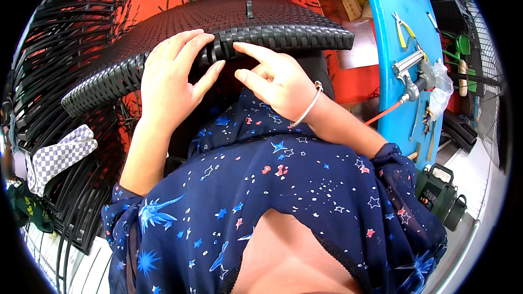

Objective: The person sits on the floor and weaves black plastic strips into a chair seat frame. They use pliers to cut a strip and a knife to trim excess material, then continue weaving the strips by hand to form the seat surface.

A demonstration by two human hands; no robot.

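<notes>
Panel [218, 13], black and woven, lies slantwise in front of the torso, its thick wrapped rim [297, 38] toward the person; what bears its weight is hidden.

Left hand [171, 79] laid against the rim, fingers up over the edge. Grip wide: thumb and forefinger spread, no strand visible between them. Right hand [275, 79] just beside it, forefinger tip at the rim, thumb well apart below. Grip wide too, nothing seen in it. Between the hands the weave looks uneven, with dark gaps; too dark to tell whether a strand there is loose.

Step in hand, as judged: dressing the rim weave. Best done with the left palm steadying the panel while the right fingertip presses each strand flat, close to its neighbour, without twisting. Even tension matters; too hard a pull could bunch the wrap. A short strip [249, 10] stands proud on the top face, worth not snagging.

Right side: blue bench [384, 0] with yellow-handled pliers [402, 31] and a metal tool [411, 73]. Left: rows of black strips [71, 32].
</notes>
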